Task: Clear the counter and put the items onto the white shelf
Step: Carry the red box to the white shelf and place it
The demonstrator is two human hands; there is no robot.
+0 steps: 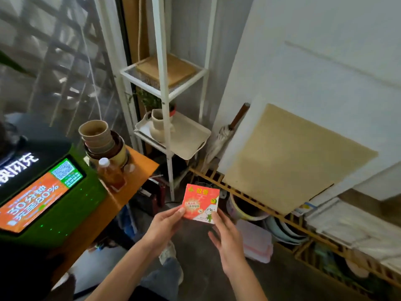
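A red and white box [200, 203] with a cartoon figure is held in the air in front of the white shelf [162, 61]. My left hand [166, 222] grips its left edge. My right hand [225, 233] touches its lower right corner with the thumb, the other fingers spread. On the orange counter [138, 170] at the left stand a stack of brown cups and bowls [102, 137] and a bottle of amber drink [109, 172]. The shelf's upper level holds a wooden board [180, 68]; the lower one holds a cream tray [191, 137] with a beige vase [158, 124].
A green machine with a lit screen [41, 190] fills the counter's left. A wooden slatted rack [282, 216] with basins under it runs along the right wall, with a tan board [293, 161] leaning above. A folded umbrella [221, 135] stands beside the shelf.
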